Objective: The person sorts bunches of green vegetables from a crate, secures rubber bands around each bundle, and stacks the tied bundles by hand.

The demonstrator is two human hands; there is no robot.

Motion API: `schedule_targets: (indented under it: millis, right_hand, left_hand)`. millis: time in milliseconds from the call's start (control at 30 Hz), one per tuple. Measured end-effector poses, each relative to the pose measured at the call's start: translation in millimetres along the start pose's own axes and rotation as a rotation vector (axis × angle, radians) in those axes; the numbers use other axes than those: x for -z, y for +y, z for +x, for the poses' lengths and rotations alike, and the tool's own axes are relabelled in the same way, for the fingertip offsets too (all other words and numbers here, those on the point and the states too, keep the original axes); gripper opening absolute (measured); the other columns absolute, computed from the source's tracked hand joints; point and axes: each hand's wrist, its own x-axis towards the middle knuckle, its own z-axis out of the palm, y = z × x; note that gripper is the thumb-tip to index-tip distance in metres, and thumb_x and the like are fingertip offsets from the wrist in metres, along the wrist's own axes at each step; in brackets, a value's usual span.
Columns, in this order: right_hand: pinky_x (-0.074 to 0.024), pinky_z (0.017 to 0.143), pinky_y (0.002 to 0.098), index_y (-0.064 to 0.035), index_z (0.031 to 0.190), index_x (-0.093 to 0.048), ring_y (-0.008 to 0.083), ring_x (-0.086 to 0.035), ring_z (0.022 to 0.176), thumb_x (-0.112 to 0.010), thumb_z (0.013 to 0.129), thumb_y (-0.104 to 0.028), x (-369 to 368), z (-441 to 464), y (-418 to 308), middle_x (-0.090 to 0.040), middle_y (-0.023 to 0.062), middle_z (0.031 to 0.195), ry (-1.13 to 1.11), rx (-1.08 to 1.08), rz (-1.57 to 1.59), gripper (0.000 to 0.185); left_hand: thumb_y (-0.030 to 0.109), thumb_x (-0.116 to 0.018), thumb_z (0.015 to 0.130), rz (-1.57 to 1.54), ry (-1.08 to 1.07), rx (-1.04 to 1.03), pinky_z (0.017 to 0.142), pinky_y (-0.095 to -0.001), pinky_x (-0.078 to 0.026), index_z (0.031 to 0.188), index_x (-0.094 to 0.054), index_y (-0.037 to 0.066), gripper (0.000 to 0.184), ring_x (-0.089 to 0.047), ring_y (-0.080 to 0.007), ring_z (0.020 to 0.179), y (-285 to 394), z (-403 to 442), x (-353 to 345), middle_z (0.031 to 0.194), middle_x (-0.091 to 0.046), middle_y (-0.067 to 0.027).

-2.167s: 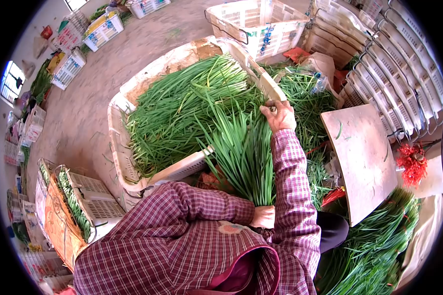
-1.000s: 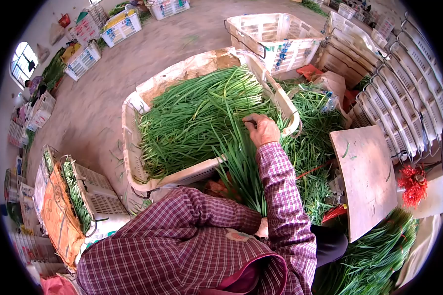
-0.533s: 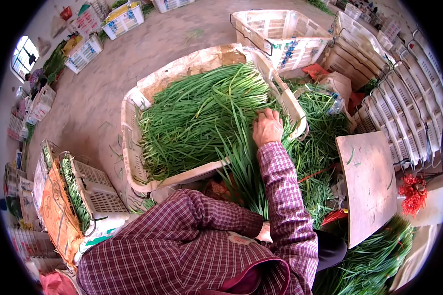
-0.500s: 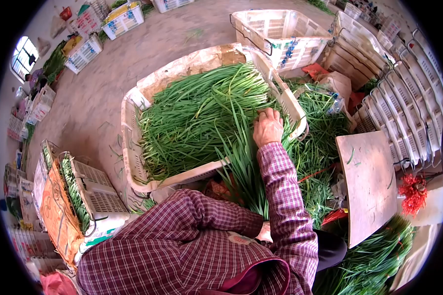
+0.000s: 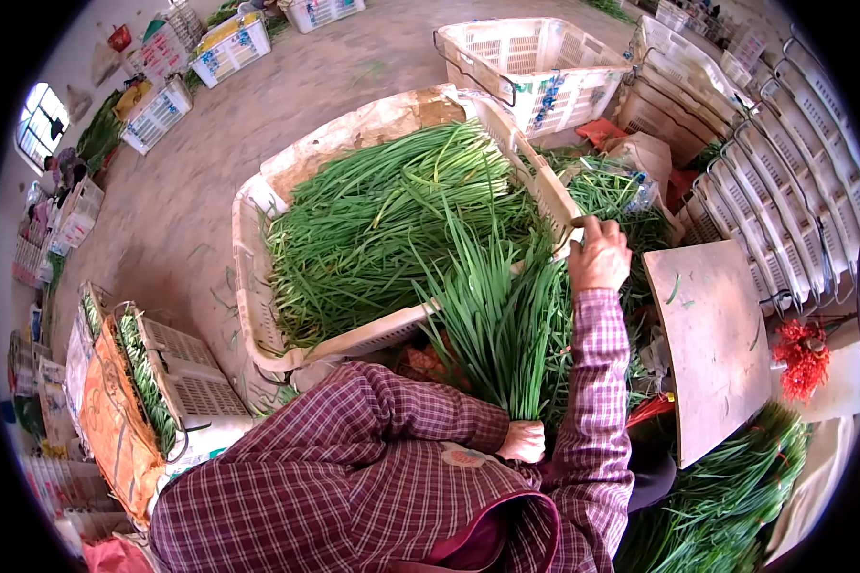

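My left hand [image 5: 523, 441] is closed around the lower end of a bunch of green chives [image 5: 495, 320], whose long leaves fan up and lean over the near rim of a white plastic crate [image 5: 377, 336]. Inside that crate lies a thick layer of chives [image 5: 382, 224]. Beside the crate's right corner is my right hand [image 5: 600, 256], its fingers curled inward. Whether it touches the rim or pinches a loose leaf is hidden. Under and past it, loose green leaves [image 5: 592, 191] are heaped on the right.
A board [image 5: 707, 344] stands at the right, with red ties [image 5: 801, 360] beyond it and more chives [image 5: 726, 487] below. Stacked crates [image 5: 774, 201] rise at far right. Another crate [image 5: 535, 76] sits behind. At left is a filled crate with an orange cover [image 5: 119, 411].
My right hand has moved right, from the top of the bunch to the crate's right corner. The left hand and bunch show more fully, shifted slightly right.
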Motion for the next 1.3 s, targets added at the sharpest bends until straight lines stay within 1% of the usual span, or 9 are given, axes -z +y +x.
schedule_targets:
  millis: [33, 167, 600, 667, 700, 800, 900, 1067, 1300]
  right_hand:
    - [-0.0543, 0.058, 0.0343, -0.0235, 0.095, -0.064, 0.0178, -0.064, 0.072, -0.073, 0.078, -0.021, -2, -11, -12, -0.062, 0.0001, 0.085, -0.007, 0.015, 0.199, 0.019]
    - [-0.0549, 0.064, 0.0353, -0.0185, 0.096, -0.067, 0.021, -0.066, 0.069, -0.066, 0.081, -0.048, -13, -37, -67, -0.068, 0.0039, 0.083, -0.302, 0.138, 0.462, 0.034]
    - [-0.0509, 0.065, 0.036, -0.0037, 0.092, -0.067, 0.029, -0.063, 0.068, -0.064, 0.084, -0.017, 31, 16, -28, -0.064, 0.0148, 0.077, 0.222, -0.012, 0.878, 0.016]
    - [-0.051, 0.07, 0.0369, -0.0055, 0.101, -0.068, 0.0322, -0.065, 0.073, -0.064, 0.084, -0.024, 37, 17, 29, -0.066, 0.0143, 0.083, 0.249, 0.046, 0.748, 0.025]
    - [-0.05, 0.078, 0.0395, -0.0073, 0.11, -0.064, 0.033, -0.065, 0.087, -0.063, 0.085, -0.034, 59, 8, 55, -0.066, 0.0165, 0.096, 0.094, -0.013, 0.557, 0.037]
    - [-0.0439, 0.093, 0.0429, -0.0088, 0.134, -0.046, 0.0369, -0.054, 0.111, -0.061, 0.086, -0.044, 93, -30, 120, -0.059, 0.0196, 0.118, 0.128, -0.198, 0.413, 0.061]
    - [-0.0399, 0.099, 0.0414, -0.0082, 0.142, -0.034, 0.0307, -0.05, 0.119, -0.059, 0.09, -0.039, 113, -69, 146, -0.05, 0.0215, 0.132, 0.379, -0.272, 1.079, 0.066]
    - [-0.03, 0.109, 0.0472, -0.0107, 0.149, -0.004, 0.0369, -0.029, 0.135, -0.067, 0.07, -0.066, 132, -86, 84, -0.02, 0.0251, 0.149, 0.411, 0.057, 1.44, 0.115]
    - [-0.0244, 0.113, 0.0422, -0.0087, 0.147, 0.009, 0.0324, -0.022, 0.139, -0.092, 0.042, -0.039, 168, -84, 27, -0.016, 0.0227, 0.149, 0.354, 0.176, 1.722, 0.149]
  left_hand:
    - [0.024, -0.059, 0.067, 0.966, -0.102, -0.129, 0.077, -0.035, -0.033, 0.062, -0.047, 0.017, 0.015, -0.041, -0.0177, 0.071, 6, -1, 2, 0.064, -0.04, 0.0034]
    - [0.023, -0.061, 0.068, 0.975, -0.165, -0.078, 0.076, -0.0364, -0.036, 0.069, -0.05, 0.015, 0.014, -0.046, -0.0188, 0.072, 25, 18, 11, 0.068, -0.044, 0.002]
    - [0.02, -0.065, 0.068, 0.842, -0.075, -0.181, 0.072, -0.041, -0.047, 0.091, -0.058, 0.009, 0.026, -0.059, -0.0223, 0.077, 78, 31, 62, 0.08, -0.058, -0.0025]
    - [0.02, -0.066, 0.068, 0.797, -0.189, -0.098, 0.071, -0.0417, -0.049, 0.094, -0.059, 0.008, 0.029, -0.061, -0.0229, 0.077, 127, 54, 102, 0.082, -0.06, -0.0032]
    - [0.017, -0.062, 0.074, 0.828, -0.582, 0.243, 0.084, -0.0426, -0.051, 0.098, -0.059, 0.007, 0.026, -0.062, -0.0235, 0.087, 180, 79, 136, 0.096, -0.062, -0.0056]
    - [0.011, -0.067, 0.067, 0.6, -0.123, 0.087, 0.056, -0.0334, -0.052, 0.082, -0.054, 0.009, 0.02, -0.058, -0.0167, 0.063, 191, 103, 169, 0.072, -0.057, -0.0027]
    - [0.004, -0.066, 0.065, 0.56, 0.234, -0.1, 0.047, -0.026, -0.05, 0.084, -0.055, 0.007, 0.023, -0.055, -0.01, 0.054, 255, 139, 230, 0.065, -0.054, -0.0011]
    - [0.005, -0.066, 0.065, 0.468, 0.418, -0.192, 0.053, -0.0234, -0.052, 0.092, -0.057, 0.004, 0.029, -0.057, -0.0103, 0.057, 341, 184, 295, 0.071, -0.059, -0.0016]
    - [0.008, -0.066, 0.068, 0.587, 0.548, -0.285, 0.064, -0.0249, -0.052, 0.093, -0.058, 0.004, 0.027, -0.061, -0.0101, 0.068, 404, 210, 287, 0.079, -0.063, -0.0038]
